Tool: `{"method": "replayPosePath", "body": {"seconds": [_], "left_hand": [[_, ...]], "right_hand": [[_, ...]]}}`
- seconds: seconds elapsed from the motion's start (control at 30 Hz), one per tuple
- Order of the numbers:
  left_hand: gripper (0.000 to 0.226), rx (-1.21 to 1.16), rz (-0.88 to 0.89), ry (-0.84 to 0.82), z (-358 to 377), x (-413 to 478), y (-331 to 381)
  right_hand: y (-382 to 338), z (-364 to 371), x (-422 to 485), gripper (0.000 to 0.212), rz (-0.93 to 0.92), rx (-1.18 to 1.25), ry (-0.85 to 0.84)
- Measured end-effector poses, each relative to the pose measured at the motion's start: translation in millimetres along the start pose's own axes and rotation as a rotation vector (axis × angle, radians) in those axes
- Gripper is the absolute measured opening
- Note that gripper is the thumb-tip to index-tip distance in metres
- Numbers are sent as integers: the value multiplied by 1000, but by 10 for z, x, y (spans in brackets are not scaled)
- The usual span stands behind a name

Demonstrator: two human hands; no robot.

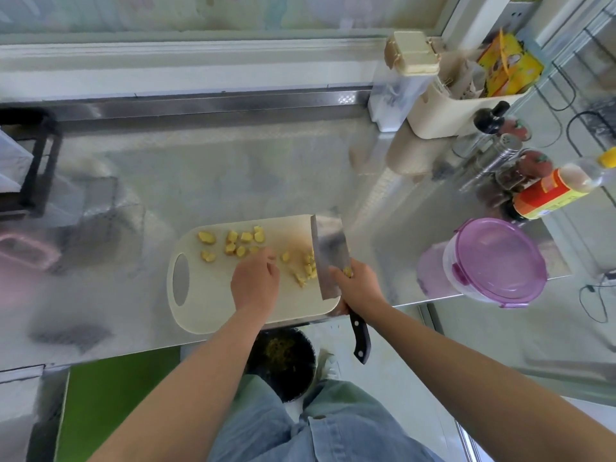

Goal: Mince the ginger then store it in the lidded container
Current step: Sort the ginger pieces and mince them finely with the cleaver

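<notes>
Right hand (pixel 358 288): fingers wrapped round cleaver (pixel 328 258) where blade meets handle, blade over cutting board (pixel 200 301). Left hand (pixel 255 281): fingers bent, tips at ginger chunks (pixel 240 243) scattered on board; grasp not discernible. Lidded container (pixel 496 261): closed, right of board, apart; sauce bottles (pixel 546 195) behind.

Bright daylight, counter glare, wide-angle distortion
</notes>
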State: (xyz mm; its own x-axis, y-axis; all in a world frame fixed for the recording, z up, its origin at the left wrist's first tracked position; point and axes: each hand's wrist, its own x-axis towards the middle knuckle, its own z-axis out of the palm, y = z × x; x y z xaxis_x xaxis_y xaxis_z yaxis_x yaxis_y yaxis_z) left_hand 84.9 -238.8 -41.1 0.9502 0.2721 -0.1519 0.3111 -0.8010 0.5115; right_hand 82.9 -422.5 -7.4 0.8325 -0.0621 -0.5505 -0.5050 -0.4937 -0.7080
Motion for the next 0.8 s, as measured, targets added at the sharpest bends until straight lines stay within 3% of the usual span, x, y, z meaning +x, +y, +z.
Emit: {"method": "replayPosePath", "body": {"seconds": [0.17,0.37,0.6,0.8], "left_hand": [[29,203,155,-96,89,212,135],[22,285,161,-111,156,311,163],[14,66,49,-60,-40,322,51],[12,37,-135,38,-269,340,-204]], "right_hand": [[-32,17,87,17,29,16,-34],[-67,37,152,24,28,-19,-45],[-166,92,204,12,-41,-22,-79],[-281,228,292,13,-51,-40,-109]]}}
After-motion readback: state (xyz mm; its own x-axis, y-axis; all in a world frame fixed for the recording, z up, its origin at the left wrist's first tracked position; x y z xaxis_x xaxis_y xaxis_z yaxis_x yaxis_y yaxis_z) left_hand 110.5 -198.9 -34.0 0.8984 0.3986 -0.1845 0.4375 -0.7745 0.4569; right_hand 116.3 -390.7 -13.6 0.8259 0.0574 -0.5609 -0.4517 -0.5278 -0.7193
